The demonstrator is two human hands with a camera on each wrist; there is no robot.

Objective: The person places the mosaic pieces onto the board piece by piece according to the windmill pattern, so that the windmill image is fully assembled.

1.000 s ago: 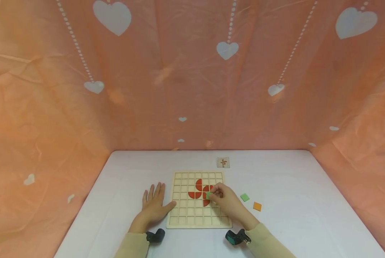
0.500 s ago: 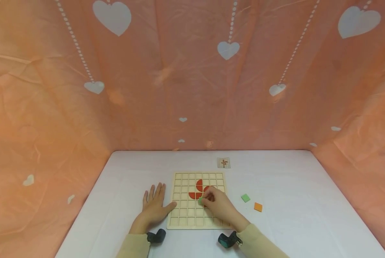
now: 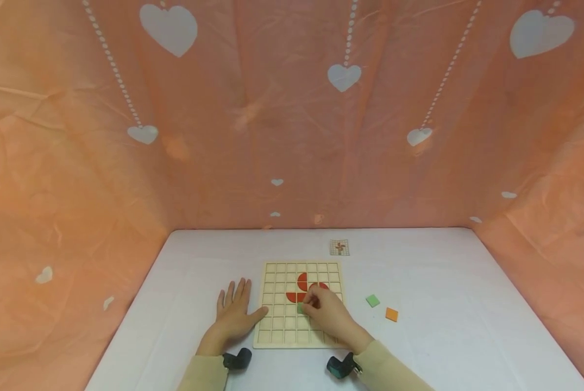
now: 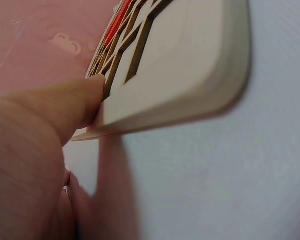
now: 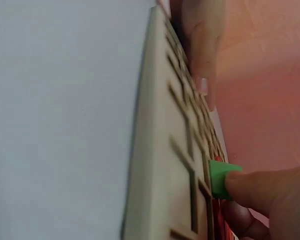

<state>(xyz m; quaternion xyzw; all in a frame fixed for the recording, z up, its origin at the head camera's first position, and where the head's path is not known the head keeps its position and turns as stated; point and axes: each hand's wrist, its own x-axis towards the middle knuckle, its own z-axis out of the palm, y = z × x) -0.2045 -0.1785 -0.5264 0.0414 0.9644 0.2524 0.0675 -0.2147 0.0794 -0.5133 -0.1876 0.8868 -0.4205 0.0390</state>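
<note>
A pale wooden grid board lies on the white table, with several red quarter-circle tiles set in its middle cells. My right hand pinches a green square tile between thumb and fingertips, just below the red tiles. In the right wrist view this green tile stands tilted, its lower edge right at the grid. My left hand rests flat with fingers spread on the table, its thumb pressing the board's left edge. The right hand hides part of the red pattern.
To the right of the board lie a loose green tile and an orange tile. A small pattern card lies behind the board. An orange cloth with white hearts hangs around the table.
My right hand has moved left and slightly towards me with the green tile, from over the red tiles to the cell just below them. The left hand has stayed put.
</note>
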